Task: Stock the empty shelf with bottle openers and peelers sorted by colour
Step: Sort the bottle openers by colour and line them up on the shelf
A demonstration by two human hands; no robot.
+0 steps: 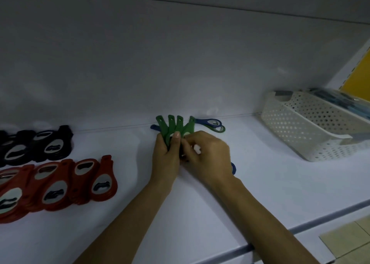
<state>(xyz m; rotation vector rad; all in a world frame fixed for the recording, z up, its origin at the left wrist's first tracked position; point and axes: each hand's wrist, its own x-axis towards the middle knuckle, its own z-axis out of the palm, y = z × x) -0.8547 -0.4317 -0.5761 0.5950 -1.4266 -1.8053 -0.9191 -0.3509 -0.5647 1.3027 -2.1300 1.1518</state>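
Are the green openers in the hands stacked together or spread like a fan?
Spread. The green openers fan apart above the left hand gripping them; the right hand pinches one.

Green openers (172,124) I hold: matt plastic. Red openers (106,164): smooth plastic, shiny metal insets. Basket (300,127): perforated white plastic. Shelf (200,213): smooth.
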